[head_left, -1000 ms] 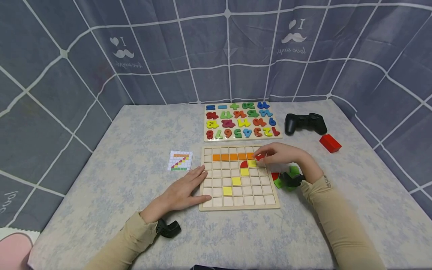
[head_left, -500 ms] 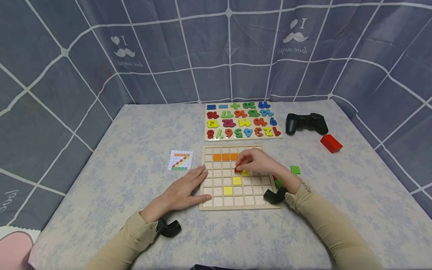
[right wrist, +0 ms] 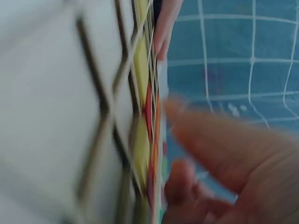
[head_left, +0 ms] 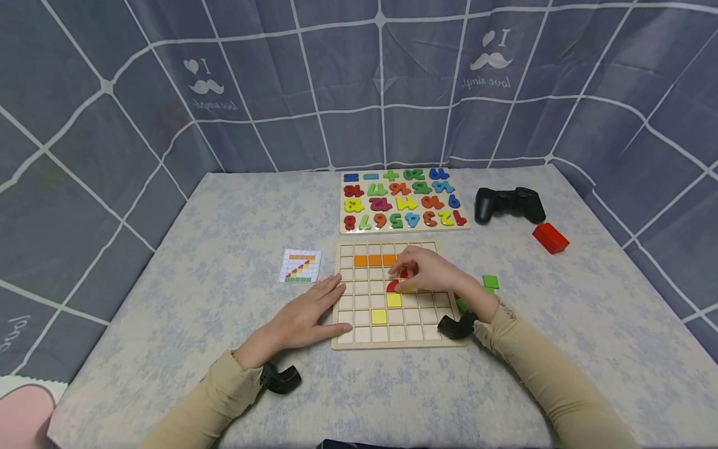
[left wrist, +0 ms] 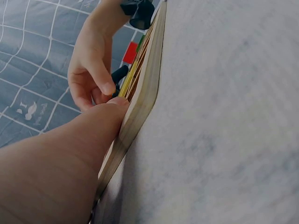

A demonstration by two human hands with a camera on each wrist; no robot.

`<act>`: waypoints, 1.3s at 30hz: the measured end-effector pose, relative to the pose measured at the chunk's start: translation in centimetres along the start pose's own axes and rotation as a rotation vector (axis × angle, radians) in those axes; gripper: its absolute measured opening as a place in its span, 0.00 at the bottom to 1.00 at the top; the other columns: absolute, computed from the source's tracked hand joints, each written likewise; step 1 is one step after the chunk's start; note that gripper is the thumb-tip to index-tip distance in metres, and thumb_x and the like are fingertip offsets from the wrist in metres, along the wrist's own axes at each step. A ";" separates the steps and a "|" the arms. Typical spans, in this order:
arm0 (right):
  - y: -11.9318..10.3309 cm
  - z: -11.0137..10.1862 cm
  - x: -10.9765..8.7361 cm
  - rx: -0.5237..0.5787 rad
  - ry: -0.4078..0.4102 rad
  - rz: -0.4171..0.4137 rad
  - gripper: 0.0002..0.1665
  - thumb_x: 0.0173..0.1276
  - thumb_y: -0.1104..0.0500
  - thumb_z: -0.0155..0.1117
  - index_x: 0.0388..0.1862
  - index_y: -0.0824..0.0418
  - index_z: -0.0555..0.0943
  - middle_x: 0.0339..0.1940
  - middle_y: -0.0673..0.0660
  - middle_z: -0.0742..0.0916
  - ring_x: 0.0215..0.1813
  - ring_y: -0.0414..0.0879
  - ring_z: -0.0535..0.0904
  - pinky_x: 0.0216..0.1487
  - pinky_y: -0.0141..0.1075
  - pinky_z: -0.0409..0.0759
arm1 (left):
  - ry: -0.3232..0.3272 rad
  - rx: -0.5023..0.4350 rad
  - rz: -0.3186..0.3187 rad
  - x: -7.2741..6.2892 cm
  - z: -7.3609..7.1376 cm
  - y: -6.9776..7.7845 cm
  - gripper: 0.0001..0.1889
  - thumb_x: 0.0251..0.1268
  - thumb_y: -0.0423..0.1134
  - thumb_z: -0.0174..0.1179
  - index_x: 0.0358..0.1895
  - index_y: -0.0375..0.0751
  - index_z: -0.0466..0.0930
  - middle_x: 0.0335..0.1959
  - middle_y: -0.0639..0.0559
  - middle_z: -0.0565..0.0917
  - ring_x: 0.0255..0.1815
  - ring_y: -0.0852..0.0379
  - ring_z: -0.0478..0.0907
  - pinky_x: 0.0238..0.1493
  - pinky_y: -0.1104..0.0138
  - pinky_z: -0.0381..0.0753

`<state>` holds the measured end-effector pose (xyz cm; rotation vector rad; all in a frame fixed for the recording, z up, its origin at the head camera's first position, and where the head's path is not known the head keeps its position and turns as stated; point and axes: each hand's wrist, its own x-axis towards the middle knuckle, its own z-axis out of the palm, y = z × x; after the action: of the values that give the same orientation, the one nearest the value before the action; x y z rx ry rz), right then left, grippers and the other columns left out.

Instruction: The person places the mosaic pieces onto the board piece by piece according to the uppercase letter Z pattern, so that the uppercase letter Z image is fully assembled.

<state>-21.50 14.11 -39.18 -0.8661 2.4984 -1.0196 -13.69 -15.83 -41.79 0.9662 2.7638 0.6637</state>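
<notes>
A wooden grid board [head_left: 361, 335] lies on the table, with a row of orange tiles [head_left: 375, 260] and a diagonal of yellow tiles [head_left: 379, 317] in its cells. My left hand [head_left: 303, 315] rests on the board's left edge, fingers spread and thumb at its lower corner. Over the middle of the board is my right hand [head_left: 430, 269], its thumb and fingers apart with nothing between them. Just below its fingertips a red quarter-circle piece [head_left: 392, 286] lies in a cell left of a yellow tile. A second red piece [head_left: 404, 274] shows partly behind the fingers.
Left of the board lies a pattern card [head_left: 300, 266]. Loose green tiles [head_left: 490, 282] lie to its right, partly under my right arm. Behind stand a number puzzle [head_left: 404, 202], a black game controller [head_left: 509, 206] and a red block [head_left: 550, 239].
My right hand has moved left and toward me from the board's upper right with a red piece, which now lies in a cell, let go. My left hand stays put.
</notes>
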 end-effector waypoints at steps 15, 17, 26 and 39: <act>2.4 -5.9 -2.4 0.242 -0.358 0.033 0.14 0.62 0.62 0.67 0.44 0.70 0.81 0.32 0.55 0.83 0.31 0.45 0.75 0.35 0.32 0.76 | -0.012 0.005 -0.001 0.0 0.1 -0.2 0.44 0.63 0.65 0.51 0.73 0.39 0.51 0.75 0.47 0.48 0.75 0.53 0.42 0.72 0.58 0.49; 2.9 -6.3 -2.7 0.260 -0.376 0.040 0.15 0.62 0.62 0.67 0.44 0.70 0.81 0.31 0.56 0.82 0.30 0.44 0.74 0.35 0.32 0.76 | -0.012 0.005 0.000 0.0 0.1 -0.2 0.44 0.63 0.65 0.51 0.73 0.39 0.52 0.75 0.47 0.48 0.75 0.53 0.43 0.72 0.58 0.49; 5.0 -7.4 -3.5 0.324 -0.406 0.127 0.14 0.62 0.64 0.66 0.44 0.72 0.80 0.29 0.56 0.83 0.29 0.42 0.74 0.33 0.32 0.76 | -0.009 0.006 0.000 -0.1 0.1 -0.1 0.44 0.62 0.65 0.51 0.73 0.40 0.51 0.75 0.47 0.48 0.75 0.53 0.43 0.72 0.57 0.50; 6.9 -7.7 -4.1 0.373 -0.411 0.194 0.14 0.61 0.67 0.65 0.44 0.74 0.79 0.26 0.54 0.80 0.26 0.41 0.71 0.28 0.29 0.71 | -0.008 0.011 -0.004 -0.1 0.1 -0.1 0.45 0.62 0.65 0.51 0.73 0.39 0.52 0.75 0.47 0.48 0.75 0.53 0.43 0.72 0.57 0.50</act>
<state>-24.95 24.70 -38.47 -0.6281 1.9270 -1.0676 -13.66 -15.90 -41.91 0.9634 2.7646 0.6435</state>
